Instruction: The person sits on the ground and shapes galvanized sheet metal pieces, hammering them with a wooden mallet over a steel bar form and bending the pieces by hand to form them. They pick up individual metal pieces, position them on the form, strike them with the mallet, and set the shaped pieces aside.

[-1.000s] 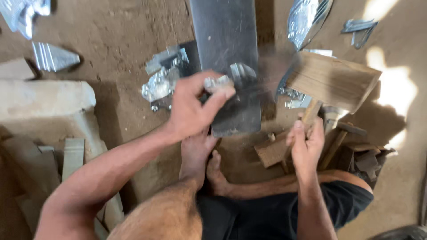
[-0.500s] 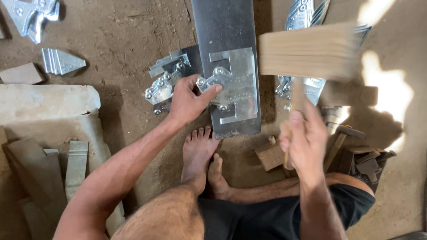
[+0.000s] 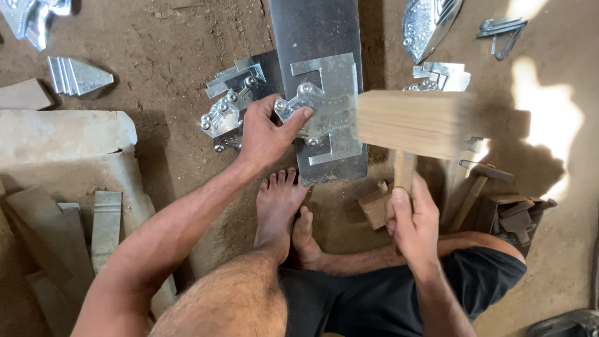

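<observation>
— Bare dirt floor [image 3: 156, 37], packed hard, and the person sits right down on it, one bare foot [image 3: 277, 206] tucked in by the work. What's happening at this instant?

— Hammering, I'd say. Nearest us, the right hand [image 3: 413, 219] is wrapped tight round the handle of a wooden mallet [image 3: 412, 122], whose big block head is blurred and sits low, just beside the metal. Half a second ago that head was higher and more to the right; a second ago it was lower down by the right knee.

— And the other hand?

— The left hand [image 3: 269, 130] lies flat with fingers pressed down, thumb stretched out onto an embossed sheet-metal bracket [image 3: 324, 109], the studded silvery piece. That bracket lies on a long steel plate [image 3: 315, 37] running away from the foot. The hand has hardly shifted from the earlier views; it pins the same spot.

— What does the next blow want?

— My guess: it should land on the bracket well clear of that thumb, with the piece held from sliding on the plate.

— Anything else about?

— Left of the hand, more studded brackets [image 3: 228, 109] in a small heap. By the right knee, wooden offcuts [image 3: 374, 206]. A stone slab [image 3: 62, 134] at the left. Farther off, a ribbed triangular tin piece [image 3: 78, 75] and, top right, an embossed metal ornament [image 3: 430, 22].
</observation>
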